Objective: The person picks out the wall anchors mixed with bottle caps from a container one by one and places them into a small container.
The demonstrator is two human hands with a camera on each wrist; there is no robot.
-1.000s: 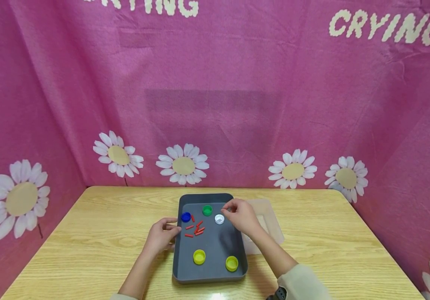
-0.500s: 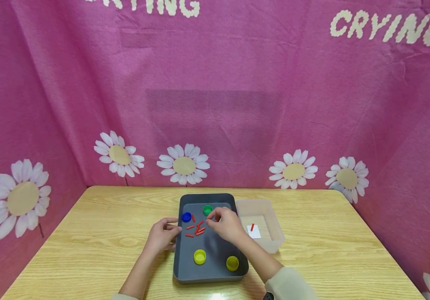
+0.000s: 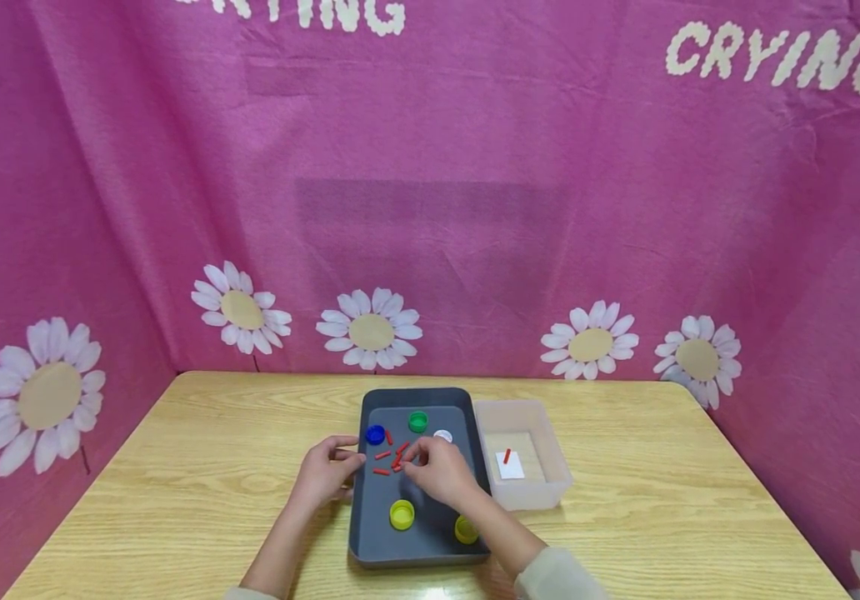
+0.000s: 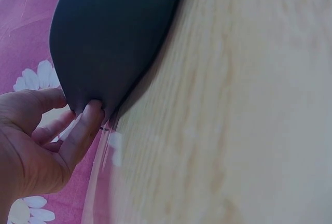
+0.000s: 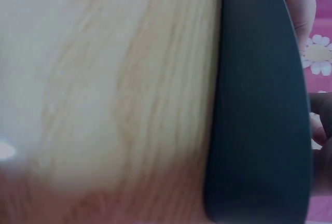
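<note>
A dark grey tray (image 3: 381, 546) lies on the table, holding several short red sticks (image 3: 382, 455). Along its left side, my left hand (image 3: 322, 471) grips the rim; in the left wrist view that hand (image 4: 44, 146) has fingertips against the outer wall. Over the middle of the tray, my right hand (image 3: 441, 473) has thumb and forefinger together at one end of a red stick (image 3: 397, 467). The right wrist view mostly shows the tray's wall (image 5: 259, 105), which partly hides the fingers.
Inside the tray sit a blue cap (image 3: 375, 434), a green cap (image 3: 418, 422), a partly covered white cap (image 3: 442, 435) and two yellow caps (image 3: 402, 515). A translucent box (image 3: 557, 467) stands against its right side, with one red stick (image 3: 507, 456) on white paper (image 3: 511, 468).
My right hand has moved left and nearer, from beside the white cap down to the red sticks, uncovering the translucent box. The left hand has stayed at the tray's rim.
</note>
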